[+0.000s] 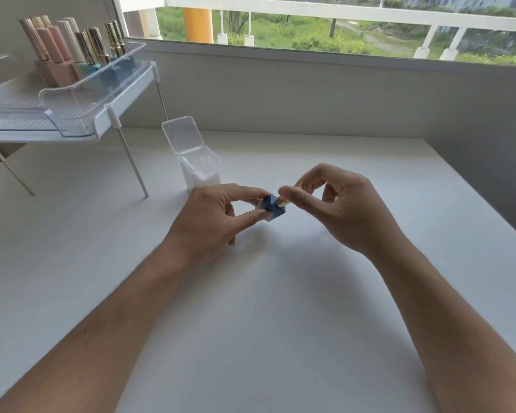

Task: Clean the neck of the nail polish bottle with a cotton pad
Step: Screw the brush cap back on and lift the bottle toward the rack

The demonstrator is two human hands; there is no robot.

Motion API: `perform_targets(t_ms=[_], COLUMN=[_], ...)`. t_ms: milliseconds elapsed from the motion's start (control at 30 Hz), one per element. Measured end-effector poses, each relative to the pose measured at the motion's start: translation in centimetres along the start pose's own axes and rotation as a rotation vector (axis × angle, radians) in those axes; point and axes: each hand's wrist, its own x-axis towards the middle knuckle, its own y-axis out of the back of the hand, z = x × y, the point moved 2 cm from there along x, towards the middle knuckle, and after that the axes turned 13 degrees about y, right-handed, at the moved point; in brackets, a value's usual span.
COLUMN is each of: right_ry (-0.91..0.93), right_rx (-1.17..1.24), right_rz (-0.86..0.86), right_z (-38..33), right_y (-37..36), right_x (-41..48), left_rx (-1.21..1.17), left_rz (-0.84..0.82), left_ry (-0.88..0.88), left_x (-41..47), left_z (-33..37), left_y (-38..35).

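Note:
A small blue cube-shaped nail polish bottle (272,208) is held tilted above the white table, its gold cap (283,202) pointing right. My left hand (218,214) pinches the blue body between thumb and fingers. My right hand (337,204) grips the gold cap with thumb and fingertips; most of the cap is hidden inside the hand. The bottle's neck is not visible. A clear plastic box (200,171) of white cotton pads stands just behind my left hand, its hinged lid (181,134) flipped up.
A white raised shelf (102,126) on thin metal legs stands at the left, carrying a clear tray (81,96) with several nail polish bottles (72,46). A grey wall and window run along the back. The table's right edge (477,201) slants away.

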Motion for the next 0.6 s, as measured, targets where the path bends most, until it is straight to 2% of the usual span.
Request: perform_targets(t_ms=[200, 600], right_ry=[0.033, 0.036], right_rx=[0.068, 0.146], right_rz=[-0.092, -0.003], right_z=[-0.11, -0.04], right_y=[0.73, -0.13], right_x=[-0.16, 0.07], left_rx=[-0.011, -0.072], left_rz=[0.009, 0.042], left_ry=[-0.007, -0.048], left_x=[-0.12, -0.81], left_z=[0.30, 0.45], left_y=[0.23, 0.42])
